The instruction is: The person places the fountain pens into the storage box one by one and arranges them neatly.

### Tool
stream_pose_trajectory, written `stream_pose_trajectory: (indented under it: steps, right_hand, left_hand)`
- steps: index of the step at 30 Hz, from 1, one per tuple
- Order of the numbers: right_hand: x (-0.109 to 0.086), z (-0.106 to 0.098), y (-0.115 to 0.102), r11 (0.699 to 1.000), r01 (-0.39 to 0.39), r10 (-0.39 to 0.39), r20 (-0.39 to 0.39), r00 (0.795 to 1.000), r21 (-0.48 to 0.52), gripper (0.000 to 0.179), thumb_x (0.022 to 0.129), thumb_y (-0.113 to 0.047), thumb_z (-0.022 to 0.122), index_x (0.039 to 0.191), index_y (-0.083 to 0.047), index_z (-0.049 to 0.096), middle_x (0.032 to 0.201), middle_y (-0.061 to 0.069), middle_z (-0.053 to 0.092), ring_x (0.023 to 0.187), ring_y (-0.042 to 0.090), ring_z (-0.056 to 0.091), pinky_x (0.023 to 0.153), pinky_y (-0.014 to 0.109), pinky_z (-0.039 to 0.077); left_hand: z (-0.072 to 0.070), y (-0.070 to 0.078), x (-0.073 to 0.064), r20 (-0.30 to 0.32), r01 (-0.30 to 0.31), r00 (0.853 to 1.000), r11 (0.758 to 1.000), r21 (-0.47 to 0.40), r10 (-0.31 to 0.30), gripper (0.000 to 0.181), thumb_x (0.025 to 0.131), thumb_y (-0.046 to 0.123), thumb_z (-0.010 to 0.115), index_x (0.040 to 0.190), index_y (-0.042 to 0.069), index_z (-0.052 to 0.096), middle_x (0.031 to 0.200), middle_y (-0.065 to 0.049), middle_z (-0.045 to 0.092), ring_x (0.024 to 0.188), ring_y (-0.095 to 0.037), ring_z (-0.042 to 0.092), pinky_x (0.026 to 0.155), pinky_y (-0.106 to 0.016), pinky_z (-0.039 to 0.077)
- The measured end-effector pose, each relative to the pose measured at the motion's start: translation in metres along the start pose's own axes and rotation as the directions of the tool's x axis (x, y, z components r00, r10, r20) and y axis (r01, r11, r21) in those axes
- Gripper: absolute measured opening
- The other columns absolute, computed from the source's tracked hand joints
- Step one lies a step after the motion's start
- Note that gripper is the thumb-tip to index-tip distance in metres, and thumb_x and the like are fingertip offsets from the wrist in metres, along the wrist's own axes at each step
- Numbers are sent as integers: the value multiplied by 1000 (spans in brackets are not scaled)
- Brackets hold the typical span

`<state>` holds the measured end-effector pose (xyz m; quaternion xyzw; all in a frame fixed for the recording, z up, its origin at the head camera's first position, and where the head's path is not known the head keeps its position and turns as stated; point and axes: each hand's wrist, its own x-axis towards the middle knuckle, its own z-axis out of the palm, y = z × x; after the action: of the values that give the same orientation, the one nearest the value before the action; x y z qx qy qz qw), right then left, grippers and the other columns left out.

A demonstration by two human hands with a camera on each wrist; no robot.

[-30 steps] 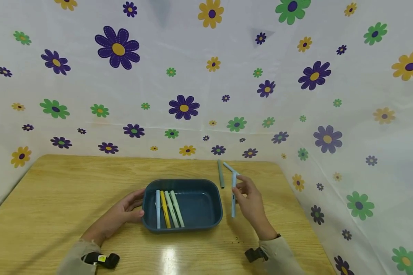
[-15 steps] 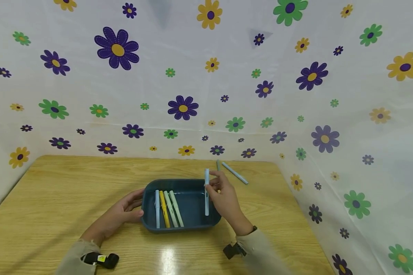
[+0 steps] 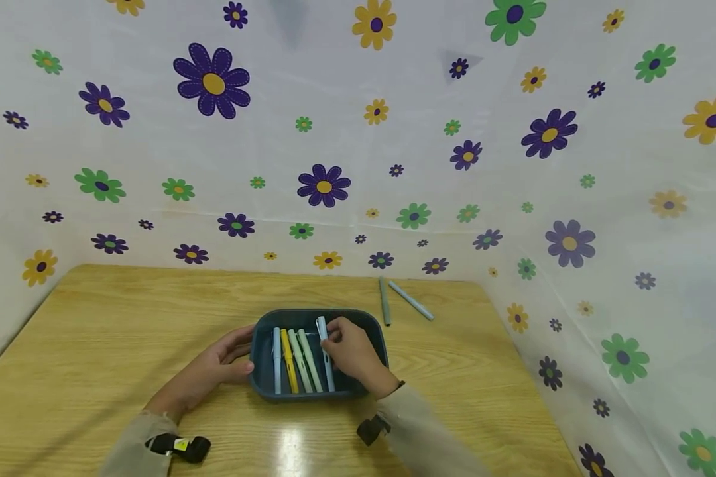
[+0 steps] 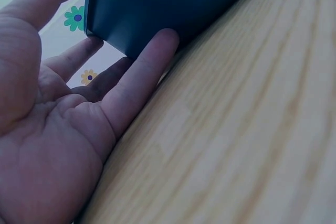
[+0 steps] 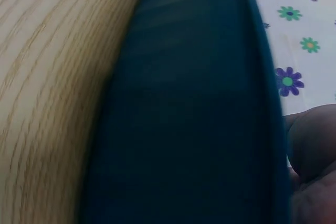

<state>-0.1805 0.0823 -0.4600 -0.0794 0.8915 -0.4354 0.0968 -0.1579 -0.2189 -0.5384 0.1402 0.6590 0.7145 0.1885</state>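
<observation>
In the head view, a dark blue tray (image 3: 292, 398) stands on the wooden table with several pens in its left part. From the left wall, a light blue pen (image 3: 277, 361), a yellow pen (image 3: 290, 364) and two pale green pens lie side by side. My right hand (image 3: 353, 349) reaches inside and pinches another light blue pen (image 3: 329, 374) near its top, just right of the green ones. My left hand (image 3: 219, 366) rests against the tray's left end. In the left wrist view its fairly straight fingers (image 4: 142, 72) touch the outer wall.
Behind the tray to the right, a dark green pen (image 3: 384, 301) and a light blue pen (image 3: 411, 300) lie on the table (image 3: 155, 298). A white flower-patterned sheet (image 3: 262, 146) hangs along the back and sides.
My right hand has carried the light blue pen leftward from the table, over the tray's right wall and down beside the green pens. My left hand has stayed against the tray.
</observation>
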Motion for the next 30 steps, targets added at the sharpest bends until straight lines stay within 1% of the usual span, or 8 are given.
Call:
stream_pose_trajectory:
  steps: [3,5,10,16,20,23,26,30]
  right_hand:
    - [3,4,2,1000,-27,27,27,999,-1,24,98,-8,68,121,-2,62,91,4,66,58,21,65,55,31,56]
    - [5,6,4,999,-49,49,38,998,-4,23,99,-9,68,121,-3,62,90,4,66,58,21,64,56,32,56]
    - [10,11,6,995,-90,92,45,995,-37,22,98,-9,68,119,-4,62,90,4,64,58,19,63,55,32,56]
    - [14,13,7,993,-97,100,56,993,-61,21,97,-6,69,115,0,61,87,4,60,56,18,63,53,32,56]
    - [16,12,7,991,-94,101,71,992,-97,21,96,-7,70,115,1,63,85,4,63,55,17,62,54,32,55]
    - [17,10,7,988,-86,97,84,992,-129,22,96,-9,71,115,1,65,88,5,66,55,17,62,57,32,54]
    - [18,9,6,990,-88,99,100,990,-112,22,96,-10,71,115,1,67,90,6,66,56,19,64,58,33,56]
    - [19,12,5,993,-109,115,131,985,-49,23,97,-9,71,117,2,66,88,6,65,58,22,66,56,34,58]
  left_hand:
    - [1,2,0,10,-11,1000,1000,6,11,74,101,7,64,164,17,27,167,-19,25,151,-45,28,101,-31,52]
    - [2,3,0,7,-7,1000,1000,7,7,75,100,8,65,164,17,27,167,-19,25,151,-45,28,101,-29,52]
    - [3,5,-1,1,10,1000,1000,-2,-10,76,100,7,65,165,16,26,167,-20,25,151,-45,27,100,-31,53]
    - [2,5,-2,1,12,1000,1000,3,-12,76,100,8,65,165,16,25,167,-20,25,151,-45,27,100,-32,53]
    - [2,5,-1,4,6,1000,1000,9,-6,75,101,8,64,165,16,26,166,-20,26,151,-45,28,101,-30,52]
    - [2,5,-1,6,0,1000,1000,11,0,74,101,8,64,164,16,26,166,-20,26,151,-45,28,101,-30,52]
    - [2,4,-1,6,-5,1000,1000,3,5,75,101,7,64,164,15,26,166,-20,26,150,-45,28,101,-32,53]
    - [1,3,-1,9,-9,1000,1000,-5,9,75,100,6,64,165,15,26,166,-21,25,150,-46,28,100,-33,54]
